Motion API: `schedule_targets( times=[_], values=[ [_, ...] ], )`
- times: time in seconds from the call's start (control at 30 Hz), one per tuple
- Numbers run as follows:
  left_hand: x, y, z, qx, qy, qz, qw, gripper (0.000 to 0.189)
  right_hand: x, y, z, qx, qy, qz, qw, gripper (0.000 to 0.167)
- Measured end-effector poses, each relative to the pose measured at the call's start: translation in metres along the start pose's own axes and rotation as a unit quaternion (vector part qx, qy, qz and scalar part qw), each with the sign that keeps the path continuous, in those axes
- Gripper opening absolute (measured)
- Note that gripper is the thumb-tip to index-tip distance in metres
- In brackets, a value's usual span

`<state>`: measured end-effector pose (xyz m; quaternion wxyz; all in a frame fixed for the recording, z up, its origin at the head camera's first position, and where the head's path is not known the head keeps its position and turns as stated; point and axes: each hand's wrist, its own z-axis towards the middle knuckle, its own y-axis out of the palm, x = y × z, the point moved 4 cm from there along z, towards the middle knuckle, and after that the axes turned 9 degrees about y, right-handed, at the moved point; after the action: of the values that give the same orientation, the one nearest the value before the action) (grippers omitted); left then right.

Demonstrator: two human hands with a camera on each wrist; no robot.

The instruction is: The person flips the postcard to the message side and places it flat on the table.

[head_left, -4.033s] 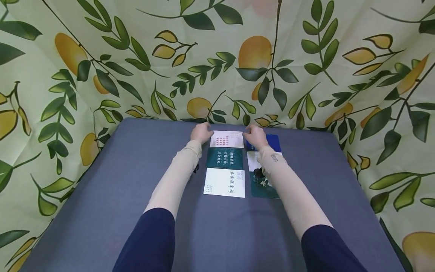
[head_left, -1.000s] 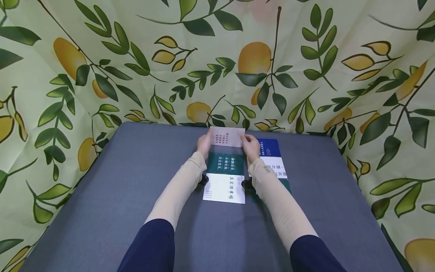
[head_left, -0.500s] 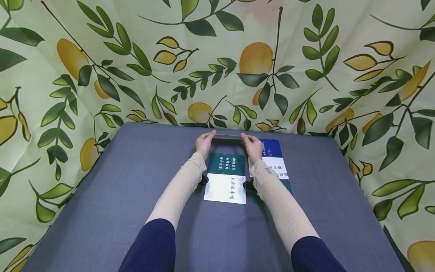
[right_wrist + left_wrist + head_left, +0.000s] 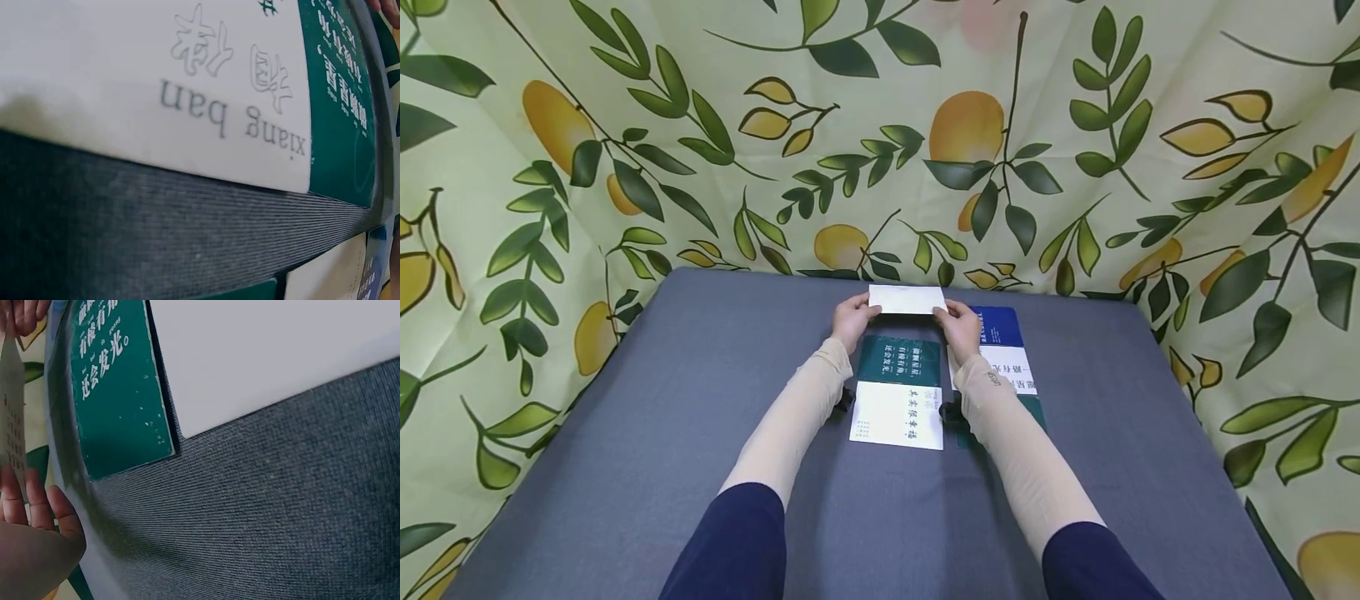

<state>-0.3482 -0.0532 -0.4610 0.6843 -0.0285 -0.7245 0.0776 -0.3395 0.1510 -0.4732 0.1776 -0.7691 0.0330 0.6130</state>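
The card (image 4: 907,299) has turned, pinched between both hands (image 4: 852,321) (image 4: 961,327).

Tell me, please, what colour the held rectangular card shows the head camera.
The rectangular card shows white, clearest in the head view.

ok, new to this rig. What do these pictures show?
No robot: just a person's bare left hand and right hand. The wide picture is from a head-worn camera looking forward and down; the tilted close-ups are from cameras on each wrist. The hands pinch one card between them, above the grey table, its white face showing in the head view. Nearer the person lie a green card and a lettered white card. To the right lie a blue card, another white card and a second green card, partly hidden by the right arm.
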Motion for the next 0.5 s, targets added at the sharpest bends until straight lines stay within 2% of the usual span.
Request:
schedule_targets(
  times=[0.07,0.17,0.27,0.33,0.4,0.5],
  values=[
    [-0.001,-0.0004,0.0009,0.001,0.012,0.025,0.9996,0.051,0.0022,0.0002,0.0001,0.004,0.003,-0.026,0.9997,0.043],
    [-0.0019,-0.0005,0.0022,0.003,0.046,0.094,0.9945,0.05,0.0056,0.0017,0.001,0.004,0.006,-0.057,0.9984,0.045],
    [-0.0011,0.0004,0.0011,0.002,0.083,0.181,0.98,0.048,0.0082,0.0037,0.0019,-0.002,0.006,-0.091,0.9959,0.047],
    [0.0003,0.0018,-0.0006,-0.002,0.1,0.221,0.97,0.048,0.0092,0.0051,0.0019,-0.006,0.005,-0.113,0.9936,0.047],
    [0.0012,0.0031,-0.0026,-0.007,0.111,0.246,0.9629,0.048,0.0093,0.0063,0.0018,-0.008,0.001,-0.132,0.9912,0.047],
    [0.0014,0.0065,-0.005,-0.011,0.117,0.261,0.9582,0.047,0.0105,0.006,0.0004,-0.013,0.008,-0.149,0.9888,0.046]
  ],
)
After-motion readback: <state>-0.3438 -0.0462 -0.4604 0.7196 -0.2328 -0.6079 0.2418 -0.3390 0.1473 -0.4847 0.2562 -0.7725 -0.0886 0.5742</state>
